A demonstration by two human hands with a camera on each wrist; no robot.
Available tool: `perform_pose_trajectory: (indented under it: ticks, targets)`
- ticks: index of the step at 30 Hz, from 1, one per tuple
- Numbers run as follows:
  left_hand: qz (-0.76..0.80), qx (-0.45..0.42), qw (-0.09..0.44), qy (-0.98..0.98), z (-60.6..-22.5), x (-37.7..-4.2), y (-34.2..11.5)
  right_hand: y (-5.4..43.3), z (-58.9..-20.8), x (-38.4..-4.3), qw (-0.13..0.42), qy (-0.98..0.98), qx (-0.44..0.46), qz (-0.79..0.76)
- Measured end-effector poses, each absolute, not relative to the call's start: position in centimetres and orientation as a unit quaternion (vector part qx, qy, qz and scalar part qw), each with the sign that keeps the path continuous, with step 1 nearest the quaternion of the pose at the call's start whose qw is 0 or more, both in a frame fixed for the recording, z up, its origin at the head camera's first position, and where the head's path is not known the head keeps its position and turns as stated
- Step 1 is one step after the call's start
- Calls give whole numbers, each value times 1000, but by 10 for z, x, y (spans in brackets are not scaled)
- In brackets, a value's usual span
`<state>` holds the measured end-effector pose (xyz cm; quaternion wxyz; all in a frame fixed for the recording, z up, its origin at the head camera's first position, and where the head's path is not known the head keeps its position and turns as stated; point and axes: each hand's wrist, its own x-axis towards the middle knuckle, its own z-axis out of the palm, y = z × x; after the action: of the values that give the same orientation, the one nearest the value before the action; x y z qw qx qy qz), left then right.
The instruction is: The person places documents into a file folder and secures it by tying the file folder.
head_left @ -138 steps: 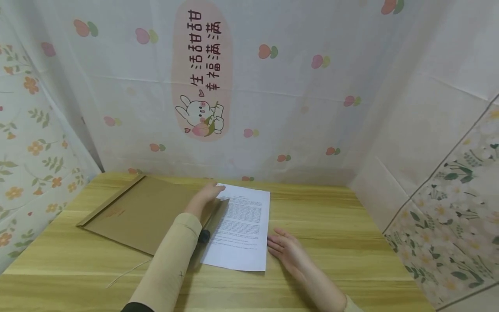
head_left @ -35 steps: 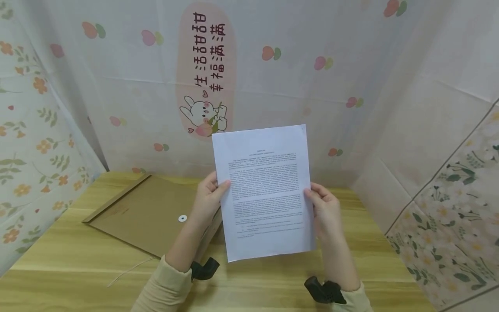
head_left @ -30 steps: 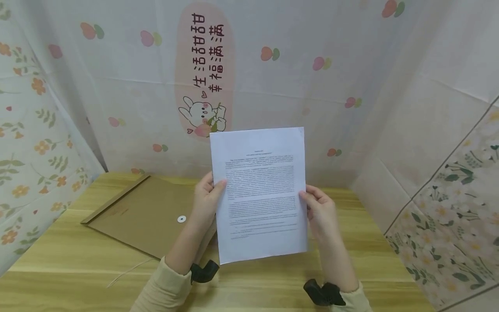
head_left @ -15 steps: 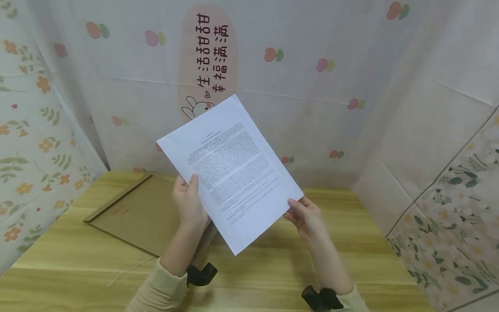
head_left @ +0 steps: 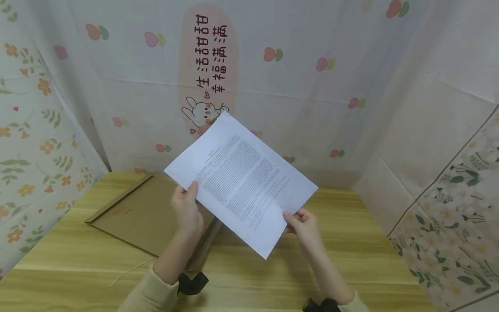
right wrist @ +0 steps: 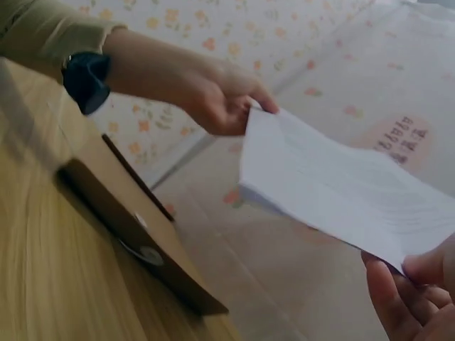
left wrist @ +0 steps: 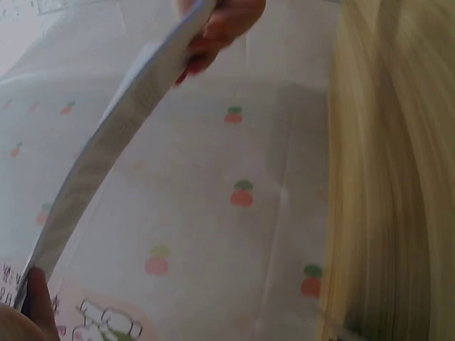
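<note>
A white sheet of printed paper is held up above the table, turned at a slant with its printed side facing the head camera. My left hand pinches its left edge, thumb on the front and fingers behind. At the lower right edge my right hand pinches it the same way. The right wrist view shows the paper bowed a little between both hands. In the left wrist view the paper appears nearly edge-on. A brown kraft document envelope lies on the table behind my left forearm.
The envelope's string trails onto the wood-grain table. A round white button shows on the envelope in the right wrist view. A patterned white cloth hangs behind the table, with floral cloths at both sides.
The paper was lifted off the table from beside the envelope and gripped in both hands. Held upright about a second ago, it has since been rotated counter-clockwise to a slant.
</note>
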<state>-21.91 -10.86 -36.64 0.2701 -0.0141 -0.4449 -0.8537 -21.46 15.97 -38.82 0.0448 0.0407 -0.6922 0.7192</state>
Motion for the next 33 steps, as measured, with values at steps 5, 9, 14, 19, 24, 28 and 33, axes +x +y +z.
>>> perform_pose_trajectory:
  ticks: [5,9,14,19,24,28,33]
  targets:
    - [-839,19,234,-490,-368,-217,-132,185,-389,-217,26,-713,80,697]
    - [-829,25,170,-532,-369,-215,-145,204,-389,-218,0,-706,115,699]
    - [-806,-7,101,-583,-369,-213,-153,225,-390,-218,-44,-688,156,708]
    - [-773,-62,44,-630,-369,-212,-159,240,-393,-218,-73,-691,170,699]
    - [-713,-104,-29,-693,-375,-212,-169,252,-396,-219,-93,-695,179,690]
    - [-664,-117,-80,-734,-382,-211,-177,261,-402,-219,-121,-696,190,682]
    - [-611,-141,-100,-772,-393,-205,-186,270,-410,-215,-167,-697,191,671]
